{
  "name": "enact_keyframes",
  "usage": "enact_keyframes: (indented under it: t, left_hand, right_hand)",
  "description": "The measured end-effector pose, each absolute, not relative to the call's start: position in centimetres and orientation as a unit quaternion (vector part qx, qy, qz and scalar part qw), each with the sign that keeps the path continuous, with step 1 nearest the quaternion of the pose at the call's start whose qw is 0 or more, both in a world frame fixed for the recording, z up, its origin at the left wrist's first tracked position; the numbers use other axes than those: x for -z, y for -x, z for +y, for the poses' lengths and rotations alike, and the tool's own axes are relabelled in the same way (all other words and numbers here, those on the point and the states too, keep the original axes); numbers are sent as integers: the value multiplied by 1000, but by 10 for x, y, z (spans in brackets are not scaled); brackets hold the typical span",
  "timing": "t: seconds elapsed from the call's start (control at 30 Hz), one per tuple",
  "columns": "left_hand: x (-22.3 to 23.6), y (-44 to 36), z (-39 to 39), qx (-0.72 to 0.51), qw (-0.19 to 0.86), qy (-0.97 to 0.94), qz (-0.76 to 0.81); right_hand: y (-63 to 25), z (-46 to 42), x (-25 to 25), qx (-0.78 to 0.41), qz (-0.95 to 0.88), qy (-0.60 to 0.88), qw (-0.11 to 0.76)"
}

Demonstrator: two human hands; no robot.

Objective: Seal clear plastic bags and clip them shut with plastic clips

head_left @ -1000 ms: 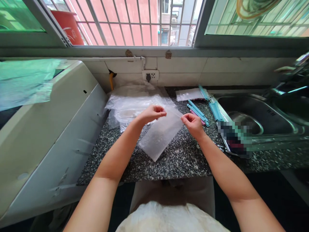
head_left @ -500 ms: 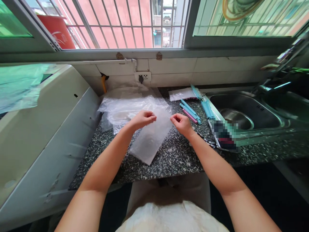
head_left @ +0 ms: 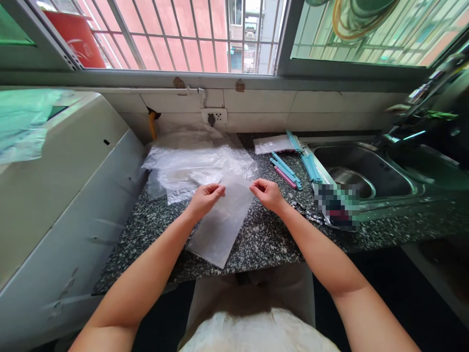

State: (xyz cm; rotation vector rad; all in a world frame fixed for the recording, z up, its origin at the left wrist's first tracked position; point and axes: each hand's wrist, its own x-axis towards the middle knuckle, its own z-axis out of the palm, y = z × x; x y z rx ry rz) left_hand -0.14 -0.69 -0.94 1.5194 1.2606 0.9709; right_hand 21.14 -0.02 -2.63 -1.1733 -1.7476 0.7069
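Observation:
A frosted, see-through plastic bag (head_left: 223, 222) hangs between my hands, its lower end slanting down toward the counter's front edge. My left hand (head_left: 206, 199) pinches the bag's upper left edge between thumb and fingers. At the upper right corner, my right hand (head_left: 268, 194) is closed on it in the same way. Behind the bag lies a loose pile of clear plastic bags (head_left: 190, 159). To the right of my right hand are several blue sealing clips (head_left: 287, 171) and a pink clip (head_left: 285, 177). More blue clips (head_left: 311, 167) lie by the sink's edge.
The speckled stone counter (head_left: 267, 234) runs under everything. A steel sink (head_left: 395, 178) holding a metal bowl (head_left: 351, 182) is on the right. A flat plastic packet (head_left: 274, 144) lies near the wall socket (head_left: 220, 116). A pale appliance (head_left: 84, 146) stands at left.
Both hands have come slightly down and nearer to me with the plastic bag, whose lower end now hangs closer to the counter's front edge. The view has shifted a little.

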Motion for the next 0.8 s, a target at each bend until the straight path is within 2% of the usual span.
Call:
enact_keyframes:
  t: [0.23,0.3,0.4,0.5,0.63,0.8]
  left_hand:
    - [10,0,-8,-402,409,-642,508]
    - [10,1,-8,-398,407,-645,509]
    - [10,1,-8,-396,408,-648,507]
    - [10,1,-9,-403,409,-648,501]
    - [10,2,-8,-411,408,-646,498]
    - [10,3,-7,-420,406,-642,497]
  right_hand:
    - [-220,5,22,-292,-697,496,428]
    - [-228,9,19,-242,-695,521,433]
    - [-249,18,15,-88,-690,587,414]
    - [-275,26,9,-8,-639,673,372]
    - [-299,30,2,10,-560,779,280]
    - [-298,27,-1,26,-534,825,183]
